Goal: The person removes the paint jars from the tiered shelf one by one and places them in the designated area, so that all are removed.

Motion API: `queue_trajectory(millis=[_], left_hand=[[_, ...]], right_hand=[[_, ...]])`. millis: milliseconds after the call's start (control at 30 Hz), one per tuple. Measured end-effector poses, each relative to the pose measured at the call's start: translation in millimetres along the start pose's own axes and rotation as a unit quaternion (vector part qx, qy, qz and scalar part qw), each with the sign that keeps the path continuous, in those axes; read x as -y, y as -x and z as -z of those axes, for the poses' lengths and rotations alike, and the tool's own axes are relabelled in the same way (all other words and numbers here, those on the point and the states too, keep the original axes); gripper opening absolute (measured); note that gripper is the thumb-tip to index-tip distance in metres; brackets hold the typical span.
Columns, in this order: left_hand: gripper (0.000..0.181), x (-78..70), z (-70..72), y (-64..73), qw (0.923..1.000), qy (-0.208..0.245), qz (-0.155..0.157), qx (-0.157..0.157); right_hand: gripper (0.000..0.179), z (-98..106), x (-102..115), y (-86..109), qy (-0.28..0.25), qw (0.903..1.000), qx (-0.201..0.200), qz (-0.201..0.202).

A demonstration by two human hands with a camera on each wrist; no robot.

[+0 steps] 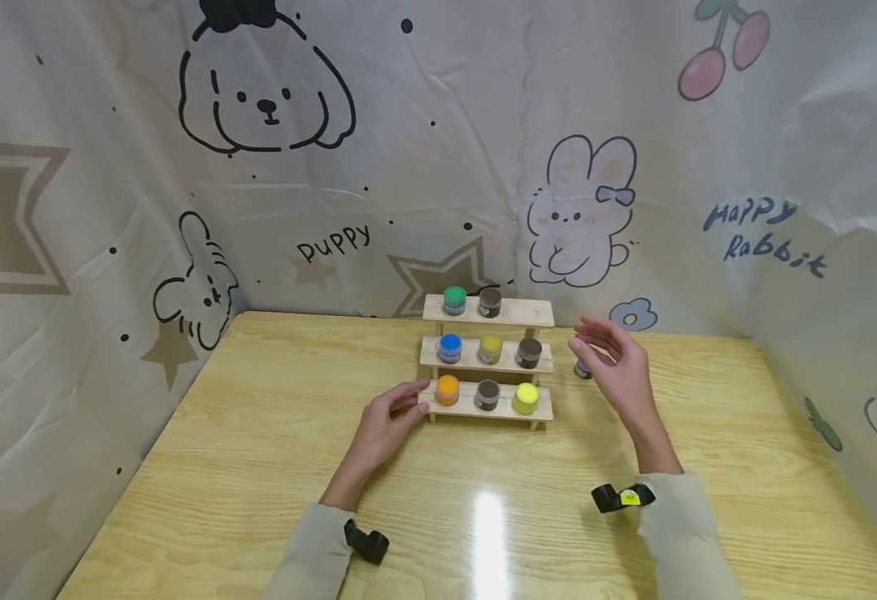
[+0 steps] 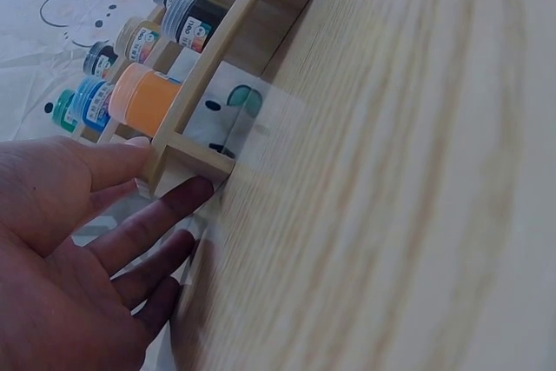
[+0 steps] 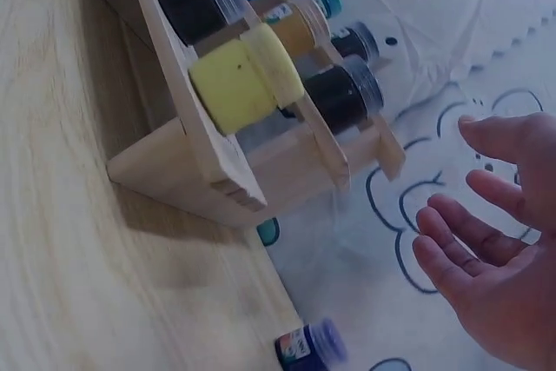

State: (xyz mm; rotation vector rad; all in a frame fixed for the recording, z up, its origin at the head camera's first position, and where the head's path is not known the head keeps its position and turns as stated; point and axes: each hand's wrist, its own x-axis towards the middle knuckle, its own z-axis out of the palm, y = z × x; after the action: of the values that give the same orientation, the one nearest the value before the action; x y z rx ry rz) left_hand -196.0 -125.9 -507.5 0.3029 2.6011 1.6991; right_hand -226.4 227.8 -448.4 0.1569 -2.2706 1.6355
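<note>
A three-step wooden stand (image 1: 517,312) holds several small paint jars. Green (image 1: 454,300) and dark (image 1: 489,302) jars occupy the top step. Blue (image 1: 449,348), mustard-yellow (image 1: 490,349) and dark (image 1: 528,352) ones fill the middle. Along the bottom are orange (image 1: 447,390), dark (image 1: 488,395) and bright yellow (image 1: 526,398) jars. My left hand (image 1: 380,429) holds the bottom step's left end between thumb and index finger, other fingers loose. To the stand's right, my right hand (image 1: 622,371) hovers with relaxed fingers, holding nothing. It partly hides a purple-blue jar (image 3: 311,347) standing on the table.
The stand sits toward the back of a light wood table (image 1: 258,483). A printed cloth (image 1: 438,150) with cartoon animals hangs behind and along both sides. Black straps with small devices sit on both sleeves (image 1: 311,546).
</note>
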Motion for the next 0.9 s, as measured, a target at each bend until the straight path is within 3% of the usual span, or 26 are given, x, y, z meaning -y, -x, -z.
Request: queue_trajectory(millis=[433,900], left_hand=[[0.037,1.4,3.1,1.7,1.0000,0.007,0.005,-0.003],[0.036,0.1,-0.8,-0.4,0.9997,0.018,-0.017,0.000]], right_hand=[[0.049,-38,39,-32.5,-0.010,0.9955,0.073,0.060],[0.048,-68,44,-68.8,0.019,0.9905,0.125,0.055]])
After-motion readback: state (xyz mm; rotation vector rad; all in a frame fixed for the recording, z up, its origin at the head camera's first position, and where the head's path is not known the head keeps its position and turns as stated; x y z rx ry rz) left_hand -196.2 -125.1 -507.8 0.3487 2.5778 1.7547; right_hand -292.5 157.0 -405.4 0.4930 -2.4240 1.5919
